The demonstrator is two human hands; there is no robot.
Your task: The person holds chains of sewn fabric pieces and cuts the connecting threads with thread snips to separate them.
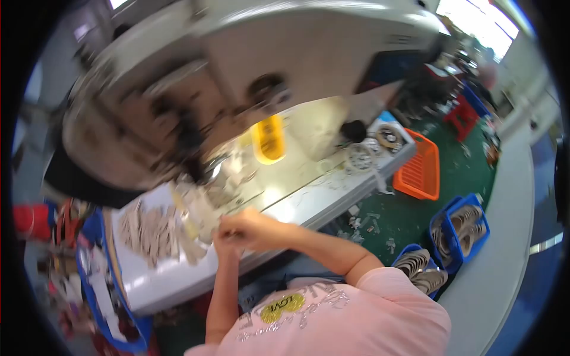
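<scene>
Watching left hand and right hand touching, I couldn't tell whether fingers gripped anything; a stray nudge might have swept beige strips off the sewing-machine table.

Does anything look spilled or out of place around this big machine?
Yes: pale scraps lie scattered on the green floor near the orange basket, looking dropped rather than collected. Nothing else clearly stands out, though the machine is partly blurred.

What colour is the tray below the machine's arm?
Yellow; the tray shows in the head view.
</scene>
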